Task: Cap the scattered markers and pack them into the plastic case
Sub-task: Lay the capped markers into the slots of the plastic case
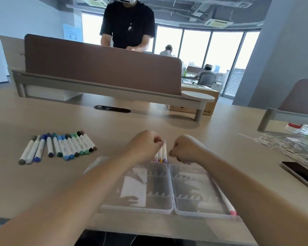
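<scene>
**3 markers held at the open case**

Gripping 3 markers point(161, 153) in the left hand point(144, 148), fingers curled round them, coloured ends at the far rim of the open plastic case point(172, 208). Right hand point(185, 150) just beside, fingers curled; anything inside, impossible to tell. 1 pink-ended marker point(224, 199) along the case's right edge. Row of capped markers point(60, 146) left on the table point(43, 183); phone point(302, 174) and white cables point(283, 144) right.
</scene>
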Tool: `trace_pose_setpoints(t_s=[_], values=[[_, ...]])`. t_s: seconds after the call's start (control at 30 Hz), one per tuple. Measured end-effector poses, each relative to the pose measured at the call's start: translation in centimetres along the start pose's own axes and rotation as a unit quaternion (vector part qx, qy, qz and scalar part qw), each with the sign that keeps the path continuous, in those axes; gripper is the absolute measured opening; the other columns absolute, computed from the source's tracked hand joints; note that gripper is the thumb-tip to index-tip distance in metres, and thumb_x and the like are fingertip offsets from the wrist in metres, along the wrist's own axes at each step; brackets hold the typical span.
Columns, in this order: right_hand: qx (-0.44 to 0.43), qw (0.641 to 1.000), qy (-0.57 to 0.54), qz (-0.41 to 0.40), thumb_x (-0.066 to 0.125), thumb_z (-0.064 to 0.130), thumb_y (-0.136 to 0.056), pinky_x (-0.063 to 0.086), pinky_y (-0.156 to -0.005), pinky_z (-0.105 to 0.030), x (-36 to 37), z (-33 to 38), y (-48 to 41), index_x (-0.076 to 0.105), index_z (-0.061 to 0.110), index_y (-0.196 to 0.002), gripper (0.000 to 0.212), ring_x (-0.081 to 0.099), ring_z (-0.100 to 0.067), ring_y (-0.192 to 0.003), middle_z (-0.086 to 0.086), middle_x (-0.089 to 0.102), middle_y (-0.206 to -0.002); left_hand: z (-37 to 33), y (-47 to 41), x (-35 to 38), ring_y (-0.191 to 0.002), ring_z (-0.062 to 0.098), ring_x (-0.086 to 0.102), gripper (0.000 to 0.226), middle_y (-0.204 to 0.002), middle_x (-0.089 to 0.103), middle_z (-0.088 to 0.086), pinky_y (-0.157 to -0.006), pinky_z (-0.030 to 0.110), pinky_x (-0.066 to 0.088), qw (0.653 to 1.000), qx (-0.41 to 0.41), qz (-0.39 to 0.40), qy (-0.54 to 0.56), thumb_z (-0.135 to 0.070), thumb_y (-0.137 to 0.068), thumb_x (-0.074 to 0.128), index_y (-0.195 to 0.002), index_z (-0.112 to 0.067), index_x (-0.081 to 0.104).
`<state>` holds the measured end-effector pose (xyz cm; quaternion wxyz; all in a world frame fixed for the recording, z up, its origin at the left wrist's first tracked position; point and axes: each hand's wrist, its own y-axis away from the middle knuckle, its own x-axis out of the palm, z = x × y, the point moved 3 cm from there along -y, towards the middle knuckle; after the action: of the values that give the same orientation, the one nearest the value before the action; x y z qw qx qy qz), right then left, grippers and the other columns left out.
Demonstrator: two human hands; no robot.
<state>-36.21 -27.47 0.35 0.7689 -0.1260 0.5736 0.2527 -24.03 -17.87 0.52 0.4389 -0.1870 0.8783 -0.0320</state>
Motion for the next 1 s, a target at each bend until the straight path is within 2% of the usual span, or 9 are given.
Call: trace_pose_setpoints(t_s=[0.1,0.2,0.4,0.43,0.53,0.6,0.7,0.9,1.0], values=[[0.006,1.000,0.022,-0.001,0.062,0.029,-0.090,0.053,-0.064,-0.030,0.8,2.4,-2.8,0.063,0.007,-0.076,0.026,0.065,-0.028,-0.069,-0.009,0.065,-0.075,2.0,-1.0,-1.2,-0.090,0.018,0.064,0.021,-0.098,0.072,0.001,-0.079,0.031,0.051,0.999,-0.027,-0.012,0.012,-0.026,-0.094,0.055,-0.102,-0.017,0.072],[0.031,0.996,0.077,0.035,0.062,0.036,-0.091,0.056,-0.087,-0.043,1.7,4.0,-4.8,0.065,0.005,-0.099,0.032,0.067,-0.033,-0.092,-0.013,0.067,-0.097,3.1,-1.4,-1.5,-0.090,0.017,0.064,0.021,-0.100,0.072,0.000,-0.082,0.032,0.052,0.999,-0.036,-0.007,0.007,-0.026,-0.096,0.053,-0.104,-0.019,0.072],[0.068,0.979,0.182,0.068,0.062,0.035,-0.092,0.054,-0.090,-0.040,2.3,5.8,-7.0,0.062,0.008,-0.111,0.033,0.064,-0.028,-0.096,-0.010,0.065,-0.108,4.2,-2.1,-1.9,-0.094,0.014,0.063,0.022,-0.104,0.070,-0.003,-0.088,0.035,0.052,0.999,-0.037,0.008,0.029,-0.028,-0.098,0.051,-0.111,-0.021,0.068],[0.075,0.974,0.198,0.083,0.060,0.034,-0.093,0.053,-0.089,-0.040,2.5,6.1,-7.2,0.061,0.007,-0.109,0.031,0.063,-0.028,-0.094,-0.010,0.064,-0.108,4.3,-2.2,-2.0,-0.094,0.015,0.064,0.023,-0.104,0.070,-0.002,-0.088,0.035,0.052,0.999,-0.037,0.005,0.029,-0.027,-0.098,0.051,-0.111,-0.021,0.069],[0.073,0.973,0.203,0.085,0.055,0.028,-0.095,0.047,-0.066,-0.034,3.0,6.7,-7.8,0.055,0.005,-0.086,0.025,0.056,-0.024,-0.072,-0.009,0.059,-0.090,4.3,-2.1,-2.0,-0.091,0.016,0.064,0.023,-0.100,0.071,-0.001,-0.085,0.035,0.053,0.999,-0.035,-0.007,0.032,-0.024,-0.097,0.051,-0.109,-0.019,0.071],[0.055,0.976,0.200,0.073,0.050,0.027,-0.096,0.047,-0.067,-0.034,2.9,7.2,-7.7,0.055,0.008,-0.079,0.026,0.055,-0.021,-0.069,-0.007,0.056,-0.079,4.0,-1.7,-1.9,-0.090,0.017,0.064,0.023,-0.098,0.071,0.000,-0.083,0.035,0.054,0.999,-0.035,-0.011,0.024,-0.023,-0.096,0.051,-0.106,-0.018,0.071],[0.042,0.983,0.165,0.075,0.044,0.030,-0.097,0.054,-0.080,-0.033,1.7,7.3,-6.1,0.056,0.008,-0.075,0.033,0.058,-0.024,-0.076,-0.005,0.058,-0.076,3.6,-1.2,-2.1,-0.090,0.018,0.063,0.022,-0.097,0.070,0.001,-0.080,0.033,0.051,0.999,-0.042,-0.015,0.015,-0.023,-0.096,0.051,-0.103,-0.017,0.071],[0.026,0.996,0.044,0.077,0.051,0.020,-0.092,0.043,-0.056,-0.026,-1.7,3.3,0.2,0.064,0.007,-0.072,0.027,0.052,-0.022,-0.055,-0.008,0.060,-0.067,-0.3,0.0,-0.4,-0.086,0.018,0.063,0.019,-0.092,0.069,0.000,-0.076,0.032,0.050,1.000,-0.019,0.008,0.015,-0.022,-0.096,0.051,-0.098,-0.017,0.070],[0.035,0.995,0.051,0.082,0.051,0.018,-0.089,0.038,-0.048,-0.022,-3.0,0.2,3.2,0.060,0.009,-0.065,0.028,0.048,-0.021,-0.048,-0.007,0.055,-0.059,-3.1,0.9,1.4,-0.085,0.021,0.064,0.019,-0.092,0.071,0.001,-0.079,0.035,0.052,0.999,0.006,0.033,0.021,-0.023,-0.095,0.053,-0.097,-0.017,0.071]])
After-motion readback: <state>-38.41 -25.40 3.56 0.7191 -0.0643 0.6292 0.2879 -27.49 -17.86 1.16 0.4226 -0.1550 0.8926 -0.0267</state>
